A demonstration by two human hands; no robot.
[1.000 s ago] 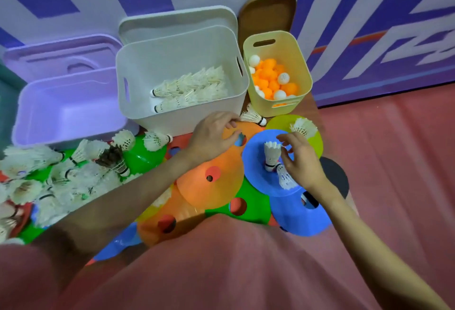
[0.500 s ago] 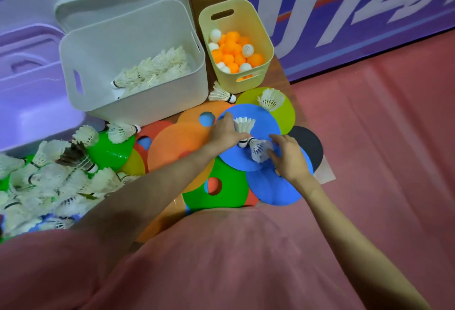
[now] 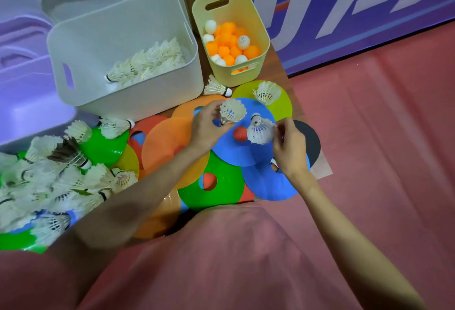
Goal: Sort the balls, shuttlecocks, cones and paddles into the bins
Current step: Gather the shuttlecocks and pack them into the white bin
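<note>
Your left hand [image 3: 205,126] pinches a shuttlecock [image 3: 231,112] near its cork, feathers flaring up toward the camera, axis near upright. Your right hand [image 3: 289,148] grips a second shuttlecock [image 3: 259,128] by its feather edge, cork pointing up and away toward the bins. Both are held over the blue cone [image 3: 236,148] among overlapping cones on the bench. Beyond stand the white bin [image 3: 128,93], holding shuttlecocks, and the yellow bin [image 3: 258,14], holding balls. A loose pile of shuttlecocks [image 3: 44,181] lies at left.
</note>
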